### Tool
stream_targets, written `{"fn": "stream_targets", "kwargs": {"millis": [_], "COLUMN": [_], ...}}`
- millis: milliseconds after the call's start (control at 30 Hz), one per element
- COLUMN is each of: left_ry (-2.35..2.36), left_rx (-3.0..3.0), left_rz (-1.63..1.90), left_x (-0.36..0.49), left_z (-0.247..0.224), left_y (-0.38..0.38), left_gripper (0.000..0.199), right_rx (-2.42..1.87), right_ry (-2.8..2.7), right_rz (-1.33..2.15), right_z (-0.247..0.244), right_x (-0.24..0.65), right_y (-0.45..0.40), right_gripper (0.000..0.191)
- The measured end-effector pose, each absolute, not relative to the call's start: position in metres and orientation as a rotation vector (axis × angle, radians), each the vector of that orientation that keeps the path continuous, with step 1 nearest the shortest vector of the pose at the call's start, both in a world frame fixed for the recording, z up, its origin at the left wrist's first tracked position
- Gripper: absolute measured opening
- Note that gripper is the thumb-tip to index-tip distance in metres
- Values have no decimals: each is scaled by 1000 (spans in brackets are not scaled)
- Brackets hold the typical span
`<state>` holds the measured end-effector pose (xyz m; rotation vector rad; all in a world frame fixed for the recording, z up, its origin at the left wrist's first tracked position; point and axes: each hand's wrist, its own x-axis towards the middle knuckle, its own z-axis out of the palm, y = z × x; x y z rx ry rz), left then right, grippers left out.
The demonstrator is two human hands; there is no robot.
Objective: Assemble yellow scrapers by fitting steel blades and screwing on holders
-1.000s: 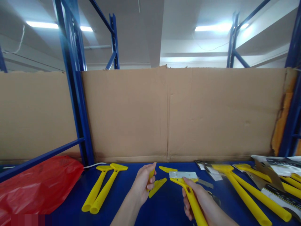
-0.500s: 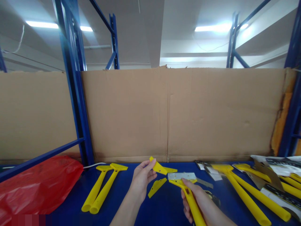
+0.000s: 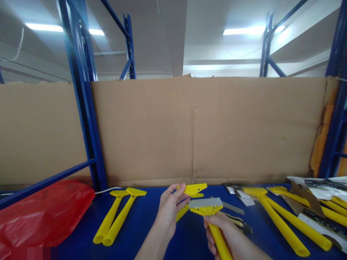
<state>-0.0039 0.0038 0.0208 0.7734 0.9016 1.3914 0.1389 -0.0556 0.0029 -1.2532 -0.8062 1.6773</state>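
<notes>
My left hand (image 3: pixel 171 204) pinches a flat yellow blade cover (image 3: pixel 195 189) with small holes, holding it up level by one end. My right hand (image 3: pixel 222 227) is wrapped round the yellow handle of a scraper (image 3: pixel 221 245), whose head bears a grey metal blade (image 3: pixel 205 203). The cover is just above and left of that blade, apart from it. Under my left fingers a second yellow cover (image 3: pixel 181 213) lies partly hidden on the blue table. Another yellow piece (image 3: pixel 200 195) shows behind the held one. Right of the scraper head lies a loose metal strip (image 3: pixel 233 208).
Two yellow scraper handles (image 3: pixel 121 213) lie at left beside a red plastic bag (image 3: pixel 46 216). More yellow handles (image 3: pixel 290 224) and printed packaging (image 3: pixel 322 227) cover the right. A dark-handled tool (image 3: pixel 245 226) lies behind my right hand. A cardboard panel (image 3: pixel 151 130) and blue posts stand behind.
My left hand has moved right and turned the blade cover from slanting to nearly level. The scraper in my right hand has shifted slightly left, its head tilted so more of its yellow face shows.
</notes>
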Motion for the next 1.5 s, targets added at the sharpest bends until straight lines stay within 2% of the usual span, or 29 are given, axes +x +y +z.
{"fn": "stream_targets", "kwargs": {"millis": [133, 433, 933, 1167, 1500], "left_ry": [872, 881, 874, 922, 887], "left_rx": [869, 964, 1001, 1061, 1151], "left_rz": [1383, 1247, 1164, 1140, 1186], "left_x": [0, 8, 11, 7, 8], "left_z": [18, 18, 13, 12, 15], "left_y": [0, -7, -6, -5, -8], "left_gripper": [34, 34, 24, 20, 21], "right_rx": [-1261, -1244, -1258, -1242, -1128], "right_ry": [-800, -802, -762, -769, -786], "right_rz": [1674, 1683, 1680, 1688, 1726], "right_z": [5, 6, 4, 6, -4], "right_x": [137, 138, 140, 137, 140], "right_y": [-57, -57, -58, -58, -55], "right_gripper": [16, 17, 17, 32, 40]}}
